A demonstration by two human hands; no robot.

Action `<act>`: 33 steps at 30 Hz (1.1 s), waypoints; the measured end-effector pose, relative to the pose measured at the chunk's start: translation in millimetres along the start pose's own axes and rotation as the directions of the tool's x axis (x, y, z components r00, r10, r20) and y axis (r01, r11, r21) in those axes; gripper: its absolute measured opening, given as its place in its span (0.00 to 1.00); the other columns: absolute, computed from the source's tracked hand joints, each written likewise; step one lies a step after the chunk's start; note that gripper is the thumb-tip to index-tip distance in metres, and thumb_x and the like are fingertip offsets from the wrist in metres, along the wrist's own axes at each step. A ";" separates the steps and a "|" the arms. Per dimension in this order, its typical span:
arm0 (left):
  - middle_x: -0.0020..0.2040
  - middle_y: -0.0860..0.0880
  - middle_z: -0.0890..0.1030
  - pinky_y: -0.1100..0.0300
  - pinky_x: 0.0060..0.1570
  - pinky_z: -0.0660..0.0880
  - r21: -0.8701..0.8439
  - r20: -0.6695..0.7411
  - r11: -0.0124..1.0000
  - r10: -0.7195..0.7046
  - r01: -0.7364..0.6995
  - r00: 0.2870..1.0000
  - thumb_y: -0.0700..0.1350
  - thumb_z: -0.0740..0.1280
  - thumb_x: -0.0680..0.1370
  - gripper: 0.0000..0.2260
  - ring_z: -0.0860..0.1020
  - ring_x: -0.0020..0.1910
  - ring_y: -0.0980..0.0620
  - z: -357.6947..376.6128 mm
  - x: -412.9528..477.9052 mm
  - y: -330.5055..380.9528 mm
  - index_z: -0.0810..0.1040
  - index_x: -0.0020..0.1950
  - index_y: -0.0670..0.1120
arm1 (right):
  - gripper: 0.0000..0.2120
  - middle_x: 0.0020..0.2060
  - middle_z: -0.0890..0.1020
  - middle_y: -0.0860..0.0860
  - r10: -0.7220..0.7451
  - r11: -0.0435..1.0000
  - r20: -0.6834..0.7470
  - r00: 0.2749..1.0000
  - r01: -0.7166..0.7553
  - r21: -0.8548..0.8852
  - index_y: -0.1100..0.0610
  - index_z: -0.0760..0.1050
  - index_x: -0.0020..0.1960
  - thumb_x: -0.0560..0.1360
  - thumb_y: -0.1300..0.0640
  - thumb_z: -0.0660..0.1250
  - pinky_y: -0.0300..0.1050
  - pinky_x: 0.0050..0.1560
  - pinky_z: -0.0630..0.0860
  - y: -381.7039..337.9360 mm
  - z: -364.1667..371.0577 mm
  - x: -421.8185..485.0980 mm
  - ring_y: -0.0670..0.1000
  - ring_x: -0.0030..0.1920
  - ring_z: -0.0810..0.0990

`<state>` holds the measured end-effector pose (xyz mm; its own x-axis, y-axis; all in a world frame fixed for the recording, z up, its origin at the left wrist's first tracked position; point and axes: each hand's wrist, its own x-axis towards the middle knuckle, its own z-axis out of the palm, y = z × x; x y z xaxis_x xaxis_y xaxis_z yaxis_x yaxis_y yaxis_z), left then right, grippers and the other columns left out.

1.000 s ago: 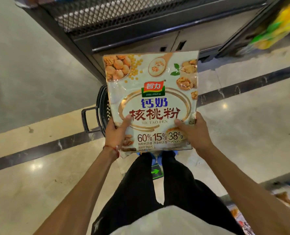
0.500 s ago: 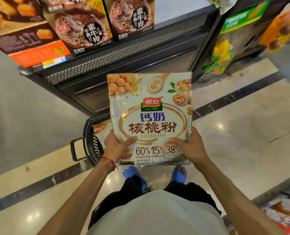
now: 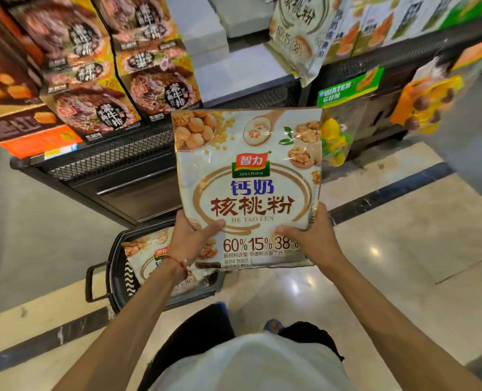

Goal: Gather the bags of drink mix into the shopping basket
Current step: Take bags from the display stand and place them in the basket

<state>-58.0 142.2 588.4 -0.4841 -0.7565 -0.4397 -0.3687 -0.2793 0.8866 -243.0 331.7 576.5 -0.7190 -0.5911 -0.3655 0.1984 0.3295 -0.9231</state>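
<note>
I hold a large white bag of walnut drink mix (image 3: 248,187) upright in front of me, its printed face toward the camera. My left hand (image 3: 192,241) grips its lower left corner and my right hand (image 3: 310,238) grips its lower right corner. Below and to the left, a black shopping basket (image 3: 113,277) stands on the floor with another bag of the same mix (image 3: 149,258) lying inside, partly hidden by my left wrist. More such bags (image 3: 299,32) stand on the shelf at the upper right.
A black mesh-fronted store shelf (image 3: 115,156) runs behind the basket, loaded with dark snack boxes (image 3: 93,80) on the left. Toy packs (image 3: 335,136) hang on the right shelf front. Polished tile floor (image 3: 403,249) spreads around my feet.
The view has tilted upward, bringing the shelves and the basket's contents into sight. The bag stays gripped in both hands, now seen beside and above the basket.
</note>
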 end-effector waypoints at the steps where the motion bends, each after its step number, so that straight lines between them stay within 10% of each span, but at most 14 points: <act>1: 0.53 0.52 0.83 0.64 0.36 0.80 0.005 -0.006 1.000 0.017 -0.017 1.000 0.41 0.78 0.71 0.22 0.85 0.44 0.58 5.4 4.4 10.3 0.70 0.57 0.53 | 0.32 0.57 0.83 0.47 -0.009 1.000 0.002 1.000 0.009 0.004 0.54 0.68 0.65 0.69 0.64 0.81 0.39 0.42 0.84 -6.8 -6.0 7.5 0.46 0.53 0.85; 9: 0.56 0.48 0.83 0.56 0.43 0.83 -0.006 0.002 0.988 0.156 -0.156 0.988 0.40 0.81 0.68 0.31 0.85 0.52 0.51 32.8 68.8 92.7 0.69 0.65 0.45 | 0.38 0.60 0.85 0.53 -0.140 0.990 0.003 0.990 0.140 -0.032 0.59 0.69 0.68 0.64 0.59 0.84 0.61 0.54 0.85 -81.5 -31.1 101.7 0.54 0.58 0.86; 20: 0.58 0.53 0.80 0.65 0.46 0.81 0.018 -0.069 0.931 0.365 -0.365 0.928 0.38 0.81 0.67 0.33 0.81 0.52 0.64 57.3 218.5 227.9 0.68 0.66 0.46 | 0.41 0.58 0.81 0.46 -0.327 0.941 -0.031 0.945 0.322 -0.102 0.59 0.65 0.69 0.63 0.68 0.84 0.41 0.57 0.82 -215.6 -17.8 267.9 0.38 0.55 0.82; 33: 0.59 0.38 0.77 0.57 0.32 0.82 0.021 -0.317 0.923 0.372 -0.385 0.872 0.41 0.82 0.67 0.28 0.82 0.54 0.40 70.7 387.9 369.0 0.69 0.59 0.47 | 0.38 0.56 0.85 0.49 -0.451 0.889 -0.048 0.891 0.444 -0.112 0.54 0.71 0.63 0.60 0.64 0.86 0.54 0.57 0.84 -353.1 20.1 477.2 0.48 0.56 0.85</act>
<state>-437.9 -212.5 734.8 -0.3074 -0.9515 -0.0086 -0.1706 0.0463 0.9842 -642.7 -81.6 725.6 -0.7622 -0.6401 0.0968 -0.2179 0.1129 -0.9694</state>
